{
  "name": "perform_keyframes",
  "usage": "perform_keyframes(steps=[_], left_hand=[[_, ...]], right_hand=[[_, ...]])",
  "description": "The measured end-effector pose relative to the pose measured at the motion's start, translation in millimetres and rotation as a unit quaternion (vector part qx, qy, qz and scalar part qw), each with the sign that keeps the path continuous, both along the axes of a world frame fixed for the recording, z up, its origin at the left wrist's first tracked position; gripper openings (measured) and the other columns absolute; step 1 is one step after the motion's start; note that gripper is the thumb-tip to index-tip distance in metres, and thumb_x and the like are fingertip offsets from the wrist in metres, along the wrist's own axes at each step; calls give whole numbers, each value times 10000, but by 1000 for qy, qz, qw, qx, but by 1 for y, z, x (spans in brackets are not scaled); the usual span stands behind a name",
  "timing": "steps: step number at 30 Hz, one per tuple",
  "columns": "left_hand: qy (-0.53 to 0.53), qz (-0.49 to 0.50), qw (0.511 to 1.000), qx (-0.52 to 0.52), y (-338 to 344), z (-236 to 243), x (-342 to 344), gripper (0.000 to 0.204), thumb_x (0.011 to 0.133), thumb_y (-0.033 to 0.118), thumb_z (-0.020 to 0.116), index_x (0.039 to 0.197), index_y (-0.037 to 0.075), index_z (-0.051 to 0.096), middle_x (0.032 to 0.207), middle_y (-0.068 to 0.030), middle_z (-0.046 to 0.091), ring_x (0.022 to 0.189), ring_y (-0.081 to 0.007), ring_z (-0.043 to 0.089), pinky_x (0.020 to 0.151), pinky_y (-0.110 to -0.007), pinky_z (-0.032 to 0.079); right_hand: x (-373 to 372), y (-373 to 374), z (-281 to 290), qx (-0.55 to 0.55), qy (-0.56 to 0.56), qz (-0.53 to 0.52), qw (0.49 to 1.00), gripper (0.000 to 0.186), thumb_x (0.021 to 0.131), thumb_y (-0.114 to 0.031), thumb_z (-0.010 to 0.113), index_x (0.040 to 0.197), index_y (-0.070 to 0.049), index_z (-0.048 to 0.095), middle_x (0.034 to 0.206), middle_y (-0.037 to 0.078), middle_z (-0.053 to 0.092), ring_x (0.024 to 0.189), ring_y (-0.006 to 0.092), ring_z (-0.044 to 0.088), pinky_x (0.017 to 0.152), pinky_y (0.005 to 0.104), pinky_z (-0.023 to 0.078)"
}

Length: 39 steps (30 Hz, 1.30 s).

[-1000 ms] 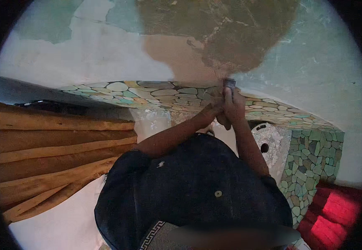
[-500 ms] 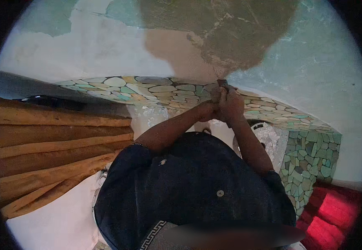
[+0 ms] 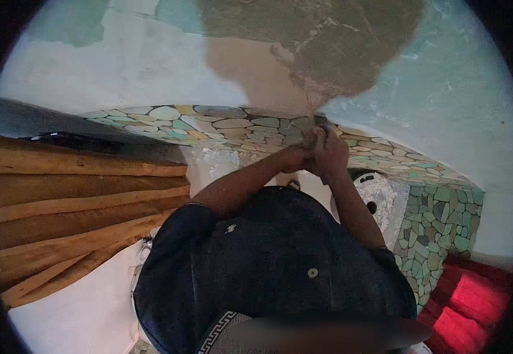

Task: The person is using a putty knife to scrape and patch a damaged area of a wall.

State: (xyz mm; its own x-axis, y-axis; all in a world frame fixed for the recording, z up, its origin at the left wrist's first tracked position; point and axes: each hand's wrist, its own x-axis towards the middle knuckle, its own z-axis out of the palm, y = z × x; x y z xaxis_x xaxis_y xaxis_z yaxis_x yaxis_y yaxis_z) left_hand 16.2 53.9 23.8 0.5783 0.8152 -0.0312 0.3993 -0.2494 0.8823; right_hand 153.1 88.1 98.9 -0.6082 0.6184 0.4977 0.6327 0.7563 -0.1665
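Observation:
Both my hands are raised together at the patched wall, fingers closed around a small dark hand tool (image 3: 320, 120) whose top meets the beige plaster just above a pebble-mosaic band (image 3: 221, 124). My right hand (image 3: 333, 153) is on the near right of the tool, its forearm rising from the lower edge. My left hand (image 3: 300, 154) presses in from the left, partly hidden behind the right one. Above them the wall has a beige patch (image 3: 241, 71) and a darker grey-brown area (image 3: 339, 41), with pale green and white paint to either side.
Orange-brown drapes (image 3: 73, 206) hang at the left above a white surface (image 3: 67, 301). A round white rim (image 3: 368, 177) with crumbly pale material lies right of my forearm. Green stone mosaic (image 3: 439, 224) and red fabric (image 3: 469, 295) are at the lower right.
My left hand has closed in higher against the right hand and tool. The tool's top has shifted slightly left and is now less visible behind my fingers.

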Motion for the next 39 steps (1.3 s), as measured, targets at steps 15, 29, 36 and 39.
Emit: perform_keyframes(steps=[15, 29, 36, 39], left_hand=[[-71, 86, 977, -183, -3, 14, -3, 320, 943, 257, 476, 1196, 75, 548, 1186, -161, 567, 1062, -300, 543, 921, -407, 423], [-4, 76, 996, -47, 6, 4, 2, 357, 937, 300, 476, 1219, 88, 529, 1201, -167, 554, 1064, -323, 543, 902, -406, 440], [-23, 93, 978, -187, 1, 45, -1, 408, 940, 294, 470, 1280, 68, 459, 1245, -201, 513, 1080, -324, 536, 909, -413, 433], [-89, 120, 979, -139, 4, 5, -9, 426, 946, 309, 464, 1284, 51, 449, 1256, -196, 504, 1078, -309, 537, 904, -407, 435]], right_hand=[[-5, -2, -15, -162, 25, -98, 982, 342, 926, -333, 425, 1024, -47, 585, 850, 189, 639, 789, 370, 622, 675, 443, 491], [-18, 10, 8, -177, -31, -88, 980, 304, 910, -241, 449, 1082, -12, 550, 932, 235, 615, 732, 390, 616, 644, 452, 484], [-9, 2, -7, -125, 31, -81, 988, 319, 927, -306, 437, 1065, -53, 572, 761, 210, 624, 679, 388, 612, 620, 456, 492], [-16, 13, -9, -42, -48, 0, 998, 354, 929, -331, 429, 1093, -45, 559, 776, 230, 626, 700, 398, 610, 638, 458, 491]])
